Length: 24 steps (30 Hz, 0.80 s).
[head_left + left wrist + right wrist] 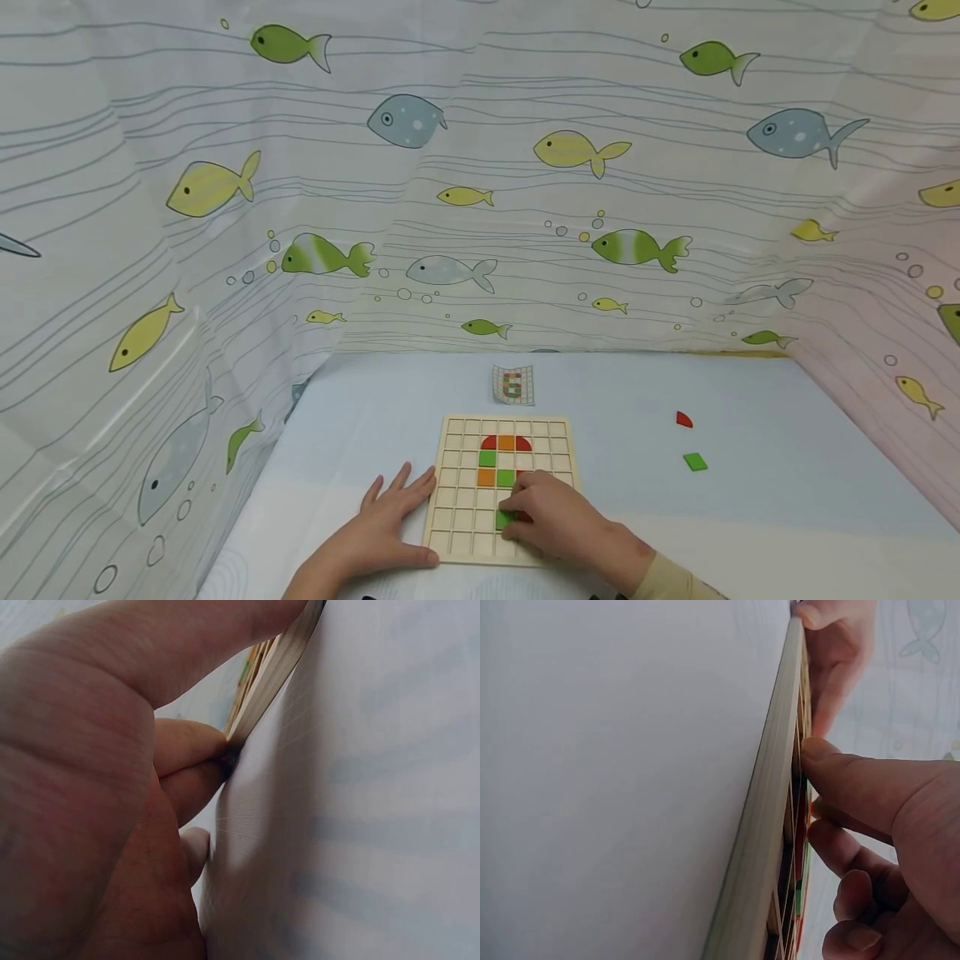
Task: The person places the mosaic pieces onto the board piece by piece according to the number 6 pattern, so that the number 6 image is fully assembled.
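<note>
A wooden grid board (pixel 459 521) lies on the table. Set in its cells are red quarter-round, orange square (pixel 487 477) and green square tiles, several of them forming a curved figure. My left hand (pixel 378 527) rests at the board's left side, fingers spread along the edge and thumb at the lower left corner. Over the lower right part of the board, my right hand (pixel 558 517) pinches a green square tile (pixel 505 520) between thumb and index finger, at a cell. That hand covers several cells and part of a red tile (pixel 521 474).
Right of the board, a red quarter-round tile (pixel 684 419) and a green square tile (pixel 695 462) lie loose on the table. Behind the board is a small pattern card (pixel 513 385) with a coloured grid figure. A fish-print curtain (pixel 465 233) surrounds the table's back and sides.
</note>
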Tool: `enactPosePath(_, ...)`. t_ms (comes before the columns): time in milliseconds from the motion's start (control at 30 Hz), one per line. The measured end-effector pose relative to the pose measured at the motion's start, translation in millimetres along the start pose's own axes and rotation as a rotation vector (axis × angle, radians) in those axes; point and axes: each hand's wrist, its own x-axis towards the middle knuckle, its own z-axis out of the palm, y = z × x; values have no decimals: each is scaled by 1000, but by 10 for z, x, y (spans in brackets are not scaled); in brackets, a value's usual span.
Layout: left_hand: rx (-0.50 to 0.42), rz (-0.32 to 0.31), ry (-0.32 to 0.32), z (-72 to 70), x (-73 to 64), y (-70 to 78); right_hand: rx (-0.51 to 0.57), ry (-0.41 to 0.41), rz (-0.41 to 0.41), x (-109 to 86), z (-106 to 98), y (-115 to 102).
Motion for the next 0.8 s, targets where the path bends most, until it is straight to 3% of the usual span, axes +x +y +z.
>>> enactPosePath(267,3,-1,0,8,3,-11,41,50,-4,-46,-20,35)
enactPosePath(800,-12,7,9,16,2,-27,57,45,25,-55,-13,69)
